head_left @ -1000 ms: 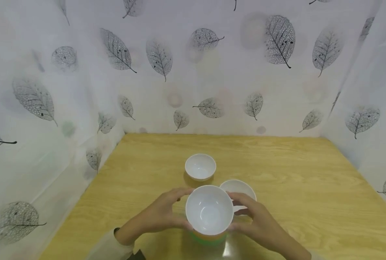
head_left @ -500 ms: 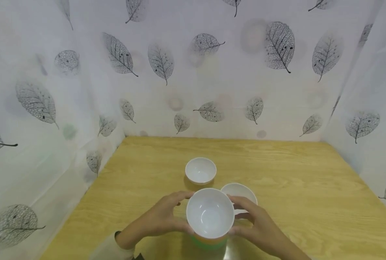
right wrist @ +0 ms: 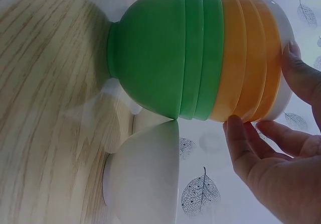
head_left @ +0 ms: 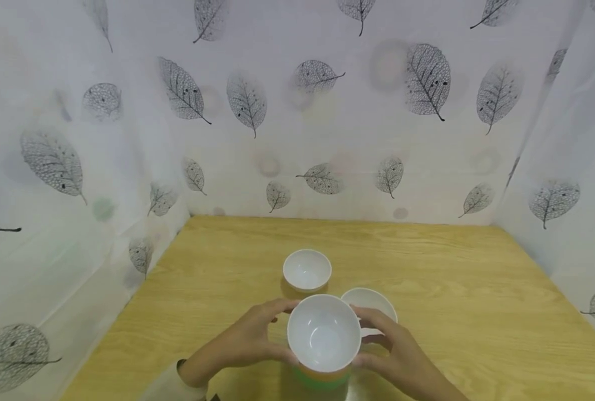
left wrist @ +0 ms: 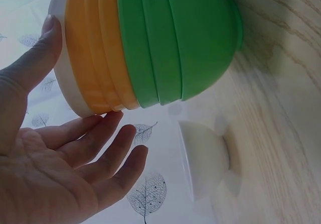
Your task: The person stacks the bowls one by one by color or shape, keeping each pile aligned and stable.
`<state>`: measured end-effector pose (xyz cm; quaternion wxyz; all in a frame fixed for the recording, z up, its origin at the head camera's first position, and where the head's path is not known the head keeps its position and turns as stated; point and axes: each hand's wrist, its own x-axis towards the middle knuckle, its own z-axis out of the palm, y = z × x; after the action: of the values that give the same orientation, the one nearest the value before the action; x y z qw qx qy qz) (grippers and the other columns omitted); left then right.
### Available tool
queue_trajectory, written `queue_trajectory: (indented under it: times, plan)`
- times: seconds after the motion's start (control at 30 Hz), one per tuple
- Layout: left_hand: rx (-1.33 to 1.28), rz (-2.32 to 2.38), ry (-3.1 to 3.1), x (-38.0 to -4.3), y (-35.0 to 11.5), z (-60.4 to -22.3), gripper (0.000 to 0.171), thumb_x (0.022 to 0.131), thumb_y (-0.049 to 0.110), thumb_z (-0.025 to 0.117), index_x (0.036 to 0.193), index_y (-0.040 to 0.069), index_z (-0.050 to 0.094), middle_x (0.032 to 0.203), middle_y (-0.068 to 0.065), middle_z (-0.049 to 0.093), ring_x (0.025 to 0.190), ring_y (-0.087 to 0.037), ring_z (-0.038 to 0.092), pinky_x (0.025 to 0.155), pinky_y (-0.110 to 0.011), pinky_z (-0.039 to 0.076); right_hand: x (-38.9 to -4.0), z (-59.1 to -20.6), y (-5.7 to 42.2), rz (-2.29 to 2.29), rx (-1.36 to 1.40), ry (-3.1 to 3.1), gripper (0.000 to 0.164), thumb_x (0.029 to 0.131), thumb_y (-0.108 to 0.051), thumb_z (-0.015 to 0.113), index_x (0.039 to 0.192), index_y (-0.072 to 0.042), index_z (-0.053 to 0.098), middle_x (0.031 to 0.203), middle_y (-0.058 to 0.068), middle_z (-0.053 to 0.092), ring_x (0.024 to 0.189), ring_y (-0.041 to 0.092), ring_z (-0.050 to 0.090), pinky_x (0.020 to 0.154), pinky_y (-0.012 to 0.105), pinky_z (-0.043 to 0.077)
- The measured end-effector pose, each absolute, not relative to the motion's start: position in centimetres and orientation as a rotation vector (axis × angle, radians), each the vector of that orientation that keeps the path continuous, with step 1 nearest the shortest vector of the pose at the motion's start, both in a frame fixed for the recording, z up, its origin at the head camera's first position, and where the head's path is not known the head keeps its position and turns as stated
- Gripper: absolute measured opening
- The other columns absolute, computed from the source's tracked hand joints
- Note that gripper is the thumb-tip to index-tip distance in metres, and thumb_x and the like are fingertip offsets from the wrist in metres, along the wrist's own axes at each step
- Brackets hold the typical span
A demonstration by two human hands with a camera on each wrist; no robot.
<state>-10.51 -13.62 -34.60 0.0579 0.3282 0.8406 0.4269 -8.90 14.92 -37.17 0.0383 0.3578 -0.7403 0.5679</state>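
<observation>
A stack of nested bowls stands upright on the table, with green bowls (left wrist: 200,43) at the bottom, orange bowls (right wrist: 246,58) in the middle and one white bowl (head_left: 324,334) on top. My left hand (head_left: 252,337) holds the white bowl from the left, its thumb on the near side and fingertips at the far side. On the opposite side my right hand (head_left: 389,342) grips the same bowl between thumb and fingers. In the right wrist view, some right fingertips touch the orange bowls. The white bowl sits inside the uppermost orange one.
One loose white bowl (head_left: 306,270) stands behind the stack. Another white bowl (right wrist: 148,179) stands close at the stack's right, partly hidden by the right hand in the head view. Leaf-printed curtains (head_left: 317,128) enclose the wooden table (head_left: 452,289) at the back and sides.
The head view has tilted up a little, so everything appears slightly lower. Both hands stay on the white bowl, and the stack and loose bowls keep their places.
</observation>
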Motion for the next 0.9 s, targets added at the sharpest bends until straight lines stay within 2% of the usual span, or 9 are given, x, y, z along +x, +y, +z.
queue_trajectory:
  times: [0.13,0.33,0.5,0.63,0.73,0.8,0.9]
  plan:
    - [0.98,1.285,2.547,-10.5,-13.6,-34.6,0.082,0.064,0.048,0.078,0.133,0.013,0.049,0.128,0.01,0.052,0.111,-0.012,0.048,0.089,-0.048,0.044,-9.0,-37.3,15.0,1.716,1.118,-2.263,0.069,0.071,-0.003,0.074,0.133,0.0,0.044,0.123,0.014,0.054,0.105,0.022,0.055,0.077,0.035,0.052]
    - [0.975,1.285,2.539,-10.5,-13.6,-34.6,0.082,0.065,0.048,0.077,0.133,0.015,0.048,0.128,0.011,0.051,0.11,-0.011,0.048,0.088,-0.047,0.043,-8.9,-37.2,15.0,1.747,1.074,-2.316,0.067,0.073,-0.007,0.074,0.134,-0.004,0.045,0.124,0.009,0.054,0.107,0.02,0.054,0.08,0.035,0.052]
    - [1.007,1.302,2.52,-10.6,-13.7,-34.6,0.08,0.066,0.047,0.078,0.134,0.018,0.047,0.126,0.012,0.052,0.11,-0.011,0.049,0.088,-0.048,0.043,-9.1,-37.4,15.1,1.712,1.126,-2.256,0.067,0.073,-0.004,0.074,0.133,-0.001,0.045,0.126,0.013,0.052,0.109,0.02,0.053,0.079,0.035,0.052]
    - [1.033,1.299,2.481,-10.3,-14.3,-34.6,0.081,0.073,0.043,0.075,0.14,0.016,0.041,0.13,0.008,0.05,0.114,-0.014,0.048,0.09,-0.047,0.043,-8.7,-37.8,15.4,1.755,1.164,-2.289,0.068,0.075,-0.004,0.073,0.136,-0.002,0.042,0.129,0.011,0.05,0.109,0.018,0.053,0.08,0.035,0.051]
    - [1.006,1.34,2.524,-10.8,-14.7,-34.3,0.068,0.083,0.039,0.067,0.141,0.014,0.04,0.133,0.005,0.049,0.118,-0.016,0.046,0.093,-0.043,0.042,-8.5,-37.8,16.1,1.851,1.193,-2.329,0.068,0.079,-0.001,0.069,0.14,-0.004,0.038,0.13,0.009,0.05,0.11,0.018,0.053,0.082,0.036,0.05]
    - [0.959,1.424,2.566,-11.8,-14.8,-34.0,0.053,0.09,0.033,0.06,0.137,0.014,0.045,0.132,0.004,0.051,0.12,-0.017,0.045,0.094,-0.043,0.041,-8.8,-37.4,16.8,1.894,1.214,-2.331,0.065,0.084,0.003,0.062,0.142,-0.004,0.035,0.133,0.009,0.048,0.113,0.02,0.052,0.084,0.036,0.049]
    - [0.857,1.574,2.592,-13.9,-14.4,-33.4,0.038,0.095,0.027,0.053,0.13,0.014,0.053,0.128,0.004,0.054,0.121,-0.018,0.045,0.096,-0.046,0.038,-9.6,-36.2,17.8,1.859,1.173,-2.34,0.056,0.091,0.004,0.051,0.143,-0.004,0.033,0.134,0.008,0.047,0.115,0.02,0.05,0.087,0.034,0.048]
